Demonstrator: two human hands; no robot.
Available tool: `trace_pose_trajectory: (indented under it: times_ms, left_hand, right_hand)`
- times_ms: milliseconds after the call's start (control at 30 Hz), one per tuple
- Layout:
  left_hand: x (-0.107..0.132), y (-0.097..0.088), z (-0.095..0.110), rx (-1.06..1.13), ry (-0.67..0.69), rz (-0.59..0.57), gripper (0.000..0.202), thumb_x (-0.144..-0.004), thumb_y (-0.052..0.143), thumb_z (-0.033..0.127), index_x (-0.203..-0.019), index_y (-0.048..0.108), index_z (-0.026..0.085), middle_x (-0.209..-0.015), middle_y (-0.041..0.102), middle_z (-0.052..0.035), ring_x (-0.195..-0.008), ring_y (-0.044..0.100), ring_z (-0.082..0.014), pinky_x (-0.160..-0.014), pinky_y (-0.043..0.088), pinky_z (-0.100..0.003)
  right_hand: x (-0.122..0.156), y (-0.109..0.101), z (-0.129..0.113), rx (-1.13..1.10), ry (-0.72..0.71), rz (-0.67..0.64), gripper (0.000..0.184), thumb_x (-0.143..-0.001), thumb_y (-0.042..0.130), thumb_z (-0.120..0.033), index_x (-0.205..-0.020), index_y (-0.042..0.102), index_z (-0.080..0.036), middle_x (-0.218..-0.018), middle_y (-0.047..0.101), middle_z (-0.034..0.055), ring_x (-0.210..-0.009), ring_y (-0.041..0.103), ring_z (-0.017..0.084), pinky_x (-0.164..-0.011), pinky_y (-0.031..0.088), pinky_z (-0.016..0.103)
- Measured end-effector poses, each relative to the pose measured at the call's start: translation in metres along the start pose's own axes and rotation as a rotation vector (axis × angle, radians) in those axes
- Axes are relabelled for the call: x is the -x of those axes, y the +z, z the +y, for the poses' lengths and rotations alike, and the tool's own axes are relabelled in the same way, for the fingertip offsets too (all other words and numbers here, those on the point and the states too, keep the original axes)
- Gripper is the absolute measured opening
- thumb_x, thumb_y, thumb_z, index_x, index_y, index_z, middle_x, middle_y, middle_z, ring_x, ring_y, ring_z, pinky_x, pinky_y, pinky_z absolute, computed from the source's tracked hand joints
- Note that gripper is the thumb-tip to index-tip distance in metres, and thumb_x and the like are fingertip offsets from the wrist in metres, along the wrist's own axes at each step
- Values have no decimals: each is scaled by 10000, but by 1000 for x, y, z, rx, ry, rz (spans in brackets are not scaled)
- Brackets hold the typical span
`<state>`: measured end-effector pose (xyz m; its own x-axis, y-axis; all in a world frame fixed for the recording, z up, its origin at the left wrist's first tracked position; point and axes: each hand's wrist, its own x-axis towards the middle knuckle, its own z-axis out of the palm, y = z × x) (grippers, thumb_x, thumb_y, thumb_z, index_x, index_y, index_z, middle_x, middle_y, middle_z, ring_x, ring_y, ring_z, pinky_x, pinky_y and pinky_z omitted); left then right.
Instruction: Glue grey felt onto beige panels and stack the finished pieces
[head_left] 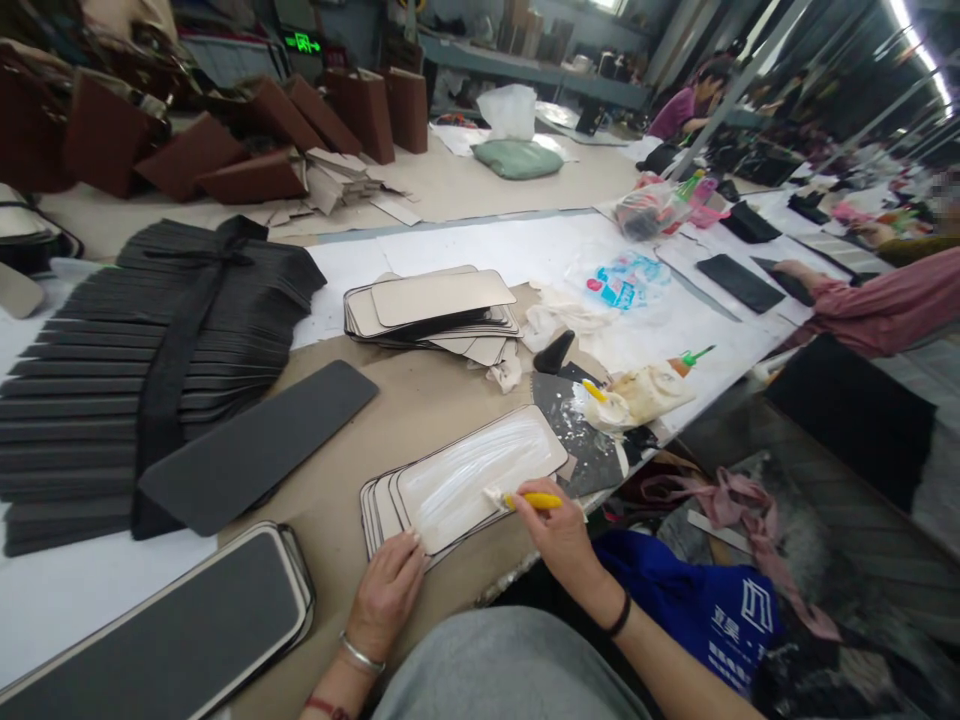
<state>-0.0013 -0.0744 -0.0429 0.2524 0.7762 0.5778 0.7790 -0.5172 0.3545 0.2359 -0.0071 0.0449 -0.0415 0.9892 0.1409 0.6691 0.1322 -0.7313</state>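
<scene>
My right hand (555,535) is closed around the yellow handle of a glue brush (536,500). The bristles rest on the top cream panel (480,465), which has rounded corners, a dark edge and wet white streaks across its face. That panel lies on a fanned stack of similar panels (373,520). My left hand (390,585) grips the near left corner of the top panel, fingertips on its edge. Right of the stack is a dark glue-spattered board (577,430), with a second yellow-handled brush (595,390) by a glue-crusted container (649,395).
Another pile of cream panels (442,300) sits farther back. On the left lie dark grey panels (262,445), a tied bundle of dark strips (150,370) and grey-faced panels (172,630). Brown box-like pieces (360,110) stand behind. A co-worker's pink sleeve (885,300) reaches in from the right.
</scene>
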Motion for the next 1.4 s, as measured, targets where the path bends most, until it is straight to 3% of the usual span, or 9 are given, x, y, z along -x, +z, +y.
trace_pose_trajectory:
  times_ms: [233, 433, 500, 733, 900, 1133, 1233, 1300, 1400]
  left_hand:
    - [-1, -10, -1, -29, -10, -31, 98, -795, 516, 127, -841, 598, 153, -862, 639, -70, -909, 583, -182, -805, 519, -341]
    - [4, -21, 2, -97, -66, -34, 119, -814, 486, 144, -843, 600, 164, -867, 647, -66, -898, 589, -178, -782, 529, -334]
    - [6, -23, 3, -105, -69, -25, 119, -815, 482, 139, -838, 597, 159, -864, 647, -70, -895, 594, -180, -778, 532, -332]
    - [10, -24, 0, -89, -78, -5, 135, -819, 472, 155, -852, 600, 180, -848, 649, -66, -874, 613, -174, -766, 541, -317]
    - [10, -22, 0, -84, -92, -12, 139, -813, 478, 137, -859, 603, 177, -864, 651, -67, -900, 610, -179, -792, 536, -327]
    - [6, -25, 6, -93, -136, -10, 169, -815, 447, 119, -861, 600, 173, -852, 651, -65, -886, 608, -182, -775, 544, -335]
    - [1, -28, 8, -87, -172, -34, 200, -806, 430, 104, -891, 599, 170, -864, 648, -74, -896, 601, -181, -792, 538, -342]
    - [-1, -30, 8, -74, -192, -45, 214, -797, 432, 106, -914, 600, 170, -871, 646, -83, -896, 598, -183, -799, 535, -348]
    - [3, -27, 7, -39, -195, -36, 223, -790, 439, 125, -907, 614, 200, -842, 649, -73, -857, 609, -185, -775, 544, -342]
  right_hand:
    - [-6, -13, 8, 59, -31, 134, 178, -797, 509, -352, -777, 578, -189, -779, 612, 52, -768, 576, 178, -756, 464, 326]
    - [2, 2, -4, -13, -33, -36, 198, -804, 500, -359, -753, 581, -186, -735, 609, 50, -707, 575, 166, -675, 472, 294]
    - [-7, 2, -3, -42, 28, -9, 223, -799, 500, -380, -764, 580, -175, -748, 612, 52, -708, 579, 165, -676, 469, 293]
    - [-72, -34, 53, 0, 187, 135, 355, -726, 533, -498, -797, 577, -153, -739, 616, 52, -655, 579, 174, -666, 464, 327]
    - [-83, -39, 68, 46, 175, 179, 407, -709, 527, -543, -802, 583, -151, -758, 628, 59, -672, 584, 177, -668, 457, 328]
    - [-96, -41, 57, 221, 112, 181, 433, -714, 456, -580, -758, 580, -168, -723, 620, 77, -669, 565, 212, -664, 429, 354]
    - [-111, -42, 38, 274, 92, 139, 414, -746, 410, -563, -743, 576, -184, -672, 608, 75, -660, 564, 230, -630, 416, 351]
    - [-124, -25, 13, 201, 38, -1, 378, -783, 377, -527, -743, 557, -197, -661, 614, 61, -645, 573, 214, -610, 418, 326]
    - [-148, 31, -31, 47, -124, -246, 310, -836, 337, -443, -769, 525, -205, -652, 621, 33, -592, 579, 167, -572, 419, 275]
